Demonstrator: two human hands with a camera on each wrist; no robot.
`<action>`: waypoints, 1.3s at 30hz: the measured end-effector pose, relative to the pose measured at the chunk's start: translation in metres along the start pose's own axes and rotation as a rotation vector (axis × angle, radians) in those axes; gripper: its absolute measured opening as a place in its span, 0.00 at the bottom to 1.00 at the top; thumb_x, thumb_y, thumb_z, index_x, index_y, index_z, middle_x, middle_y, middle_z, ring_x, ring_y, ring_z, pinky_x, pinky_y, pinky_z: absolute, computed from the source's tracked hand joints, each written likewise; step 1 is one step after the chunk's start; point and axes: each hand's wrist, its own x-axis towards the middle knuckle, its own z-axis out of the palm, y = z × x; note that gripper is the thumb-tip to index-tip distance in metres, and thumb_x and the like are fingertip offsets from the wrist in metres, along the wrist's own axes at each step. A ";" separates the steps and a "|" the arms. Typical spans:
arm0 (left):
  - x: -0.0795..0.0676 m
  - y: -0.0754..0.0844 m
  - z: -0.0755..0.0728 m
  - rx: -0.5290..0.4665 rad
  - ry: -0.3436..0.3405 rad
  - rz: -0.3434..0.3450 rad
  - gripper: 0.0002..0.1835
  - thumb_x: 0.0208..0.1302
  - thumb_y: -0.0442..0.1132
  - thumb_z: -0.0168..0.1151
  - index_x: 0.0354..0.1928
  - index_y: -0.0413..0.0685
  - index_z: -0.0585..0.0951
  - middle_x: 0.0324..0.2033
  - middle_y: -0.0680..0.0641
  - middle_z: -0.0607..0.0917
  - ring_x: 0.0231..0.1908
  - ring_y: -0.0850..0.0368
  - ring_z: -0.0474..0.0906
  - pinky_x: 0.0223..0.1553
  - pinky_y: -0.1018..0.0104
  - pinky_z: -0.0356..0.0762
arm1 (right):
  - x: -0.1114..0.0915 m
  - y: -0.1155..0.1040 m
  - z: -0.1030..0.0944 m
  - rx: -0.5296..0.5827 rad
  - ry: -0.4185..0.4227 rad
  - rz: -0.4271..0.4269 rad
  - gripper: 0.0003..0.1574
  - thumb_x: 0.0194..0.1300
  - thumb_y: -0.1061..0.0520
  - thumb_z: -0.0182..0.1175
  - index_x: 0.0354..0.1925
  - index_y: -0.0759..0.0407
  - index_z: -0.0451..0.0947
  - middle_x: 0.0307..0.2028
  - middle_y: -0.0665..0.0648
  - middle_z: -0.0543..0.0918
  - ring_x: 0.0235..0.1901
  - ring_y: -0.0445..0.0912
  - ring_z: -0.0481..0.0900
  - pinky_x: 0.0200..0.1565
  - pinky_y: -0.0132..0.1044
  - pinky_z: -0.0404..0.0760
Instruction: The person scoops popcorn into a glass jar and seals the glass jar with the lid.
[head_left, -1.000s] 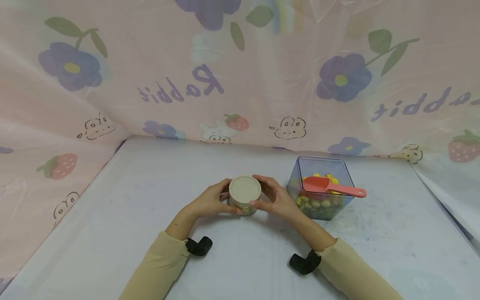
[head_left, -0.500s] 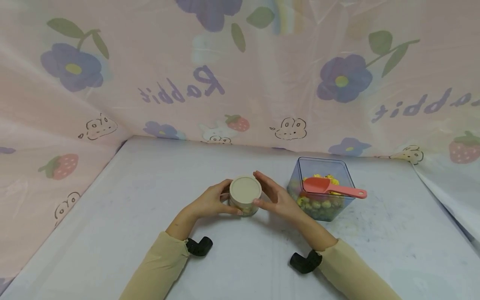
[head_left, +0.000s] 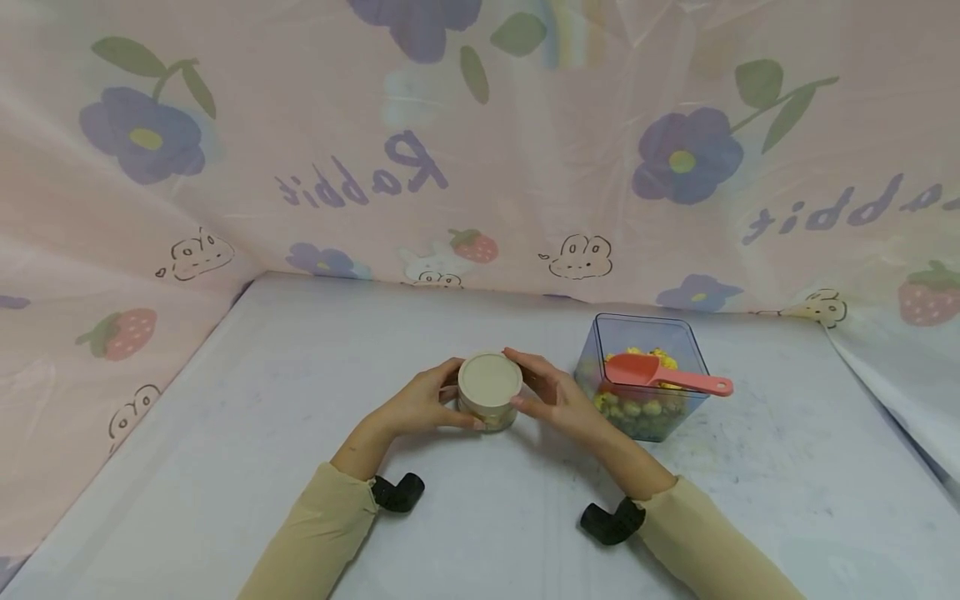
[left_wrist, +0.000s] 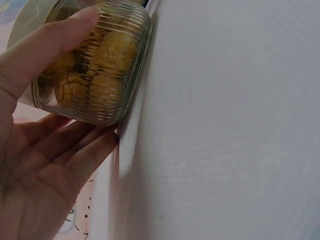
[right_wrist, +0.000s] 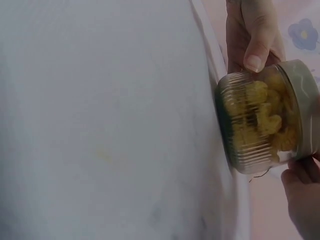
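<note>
A glass jar (right_wrist: pixel 260 120) with a ribbed lower wall stands upright on the white table, holding yellow pieces that look like popcorn (left_wrist: pixel 112 52). Its round beige lid (head_left: pixel 490 379) sits on top. From the left, my left hand (head_left: pixel 420 404) grips the jar's side, thumb at the front and the other fingers behind. On the other side my right hand (head_left: pixel 558 400) holds the lid's rim between thumb and fingers. Part of the right hand (right_wrist: pixel 305 200) shows beside the lid in the right wrist view.
Right of the jar stands a clear bluish square container (head_left: pixel 641 408) of similar yellow pieces. A pink scoop (head_left: pixel 637 369) lies across it, its handle over the right rim. A printed curtain (head_left: pixel 480 183) hangs behind the white table (head_left: pixel 300 358).
My right hand's thumb and fingers shift slightly along the lid's rim, its fingertips rising briefly and coming back. The left hand and the jar stay nearly in place.
</note>
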 end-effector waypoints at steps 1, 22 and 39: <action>0.000 0.000 0.000 0.001 -0.001 0.004 0.42 0.49 0.36 0.76 0.65 0.42 0.65 0.63 0.41 0.72 0.65 0.43 0.67 0.66 0.55 0.65 | 0.000 0.000 0.001 -0.022 0.014 0.002 0.41 0.60 0.71 0.61 0.68 0.75 0.56 0.64 0.73 0.63 0.67 0.63 0.59 0.69 0.53 0.55; 0.000 0.002 0.000 0.011 0.003 0.009 0.41 0.49 0.37 0.76 0.65 0.42 0.66 0.62 0.41 0.72 0.65 0.43 0.67 0.66 0.53 0.64 | 0.000 -0.003 0.003 -0.119 0.053 0.064 0.52 0.56 0.62 0.69 0.70 0.67 0.51 0.67 0.69 0.60 0.68 0.62 0.58 0.69 0.55 0.57; 0.000 0.003 0.001 0.008 0.013 -0.009 0.41 0.48 0.37 0.77 0.63 0.44 0.67 0.62 0.42 0.73 0.66 0.43 0.66 0.66 0.53 0.64 | 0.005 -0.006 -0.008 -0.037 -0.087 0.074 0.43 0.63 0.65 0.62 0.71 0.69 0.54 0.70 0.69 0.58 0.72 0.60 0.51 0.70 0.56 0.50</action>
